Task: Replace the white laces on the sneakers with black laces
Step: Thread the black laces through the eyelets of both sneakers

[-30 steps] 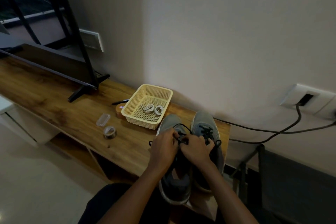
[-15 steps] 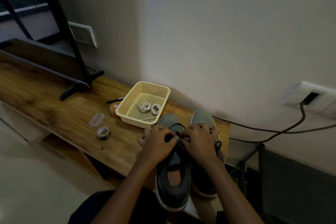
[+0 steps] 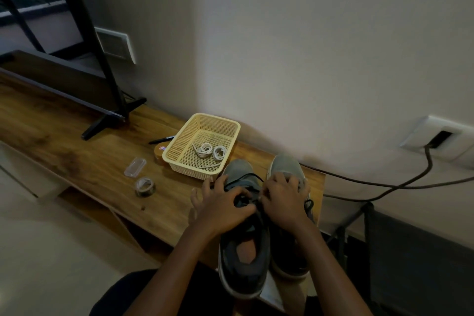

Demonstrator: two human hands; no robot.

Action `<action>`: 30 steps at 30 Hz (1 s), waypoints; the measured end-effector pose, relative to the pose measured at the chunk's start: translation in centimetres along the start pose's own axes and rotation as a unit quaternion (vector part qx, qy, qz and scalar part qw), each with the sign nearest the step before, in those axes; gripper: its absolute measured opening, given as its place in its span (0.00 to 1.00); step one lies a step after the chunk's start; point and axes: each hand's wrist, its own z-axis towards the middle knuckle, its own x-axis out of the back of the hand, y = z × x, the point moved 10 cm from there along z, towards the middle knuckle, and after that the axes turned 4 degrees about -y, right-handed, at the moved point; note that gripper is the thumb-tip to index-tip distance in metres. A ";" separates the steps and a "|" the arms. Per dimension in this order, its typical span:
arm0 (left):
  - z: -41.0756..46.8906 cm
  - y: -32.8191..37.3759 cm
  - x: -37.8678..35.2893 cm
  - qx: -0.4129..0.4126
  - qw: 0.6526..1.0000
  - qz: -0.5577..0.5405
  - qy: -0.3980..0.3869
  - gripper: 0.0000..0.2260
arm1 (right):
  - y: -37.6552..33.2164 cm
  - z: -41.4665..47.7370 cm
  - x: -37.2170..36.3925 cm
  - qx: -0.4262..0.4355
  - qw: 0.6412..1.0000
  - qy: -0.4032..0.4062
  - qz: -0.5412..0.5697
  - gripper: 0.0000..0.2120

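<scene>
My left hand (image 3: 223,204) and right hand (image 3: 284,200), now nearer the basket (image 3: 190,171), pinch the black lace (image 3: 247,202); lacing looks nearly complete.

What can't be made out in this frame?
Head view only:
- Eyelets and black lace path on left sneaker: covered by left hand and right hand.
- Right sneaker lacing: under the right hand.
- Label on round container behind basket: too small, partly hidden.
- Television: cut off by left edge.
</scene>
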 end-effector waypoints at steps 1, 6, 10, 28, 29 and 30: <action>0.0 0.1 0.0 -0.001 1.000 0.004 -0.001 0.11 | 0.3 0.0 0.1 -0.002 1.000 -0.001 0.003 0.11; -0.1 0.2 -0.2 -0.004 1.000 0.006 -0.005 0.12 | 2.0 0.0 0.9 -0.031 0.999 0.003 0.040 0.08; -0.1 0.1 -0.2 -0.003 1.000 0.005 -0.014 0.13 | 3.0 -0.1 1.8 -0.046 0.996 0.006 0.082 0.06; -0.2 0.3 -1.3 -0.012 0.998 0.034 -0.045 0.19 | -0.1 -0.9 1.8 0.030 0.998 0.055 -0.013 0.09; -0.2 0.3 -1.3 -0.011 0.998 0.039 -0.046 0.19 | 0.2 -0.9 2.1 0.029 0.998 0.064 -0.009 0.08; -0.2 0.4 -1.3 -0.011 0.998 0.043 -0.047 0.19 | 0.5 -0.9 2.5 0.025 0.997 0.074 -0.006 0.08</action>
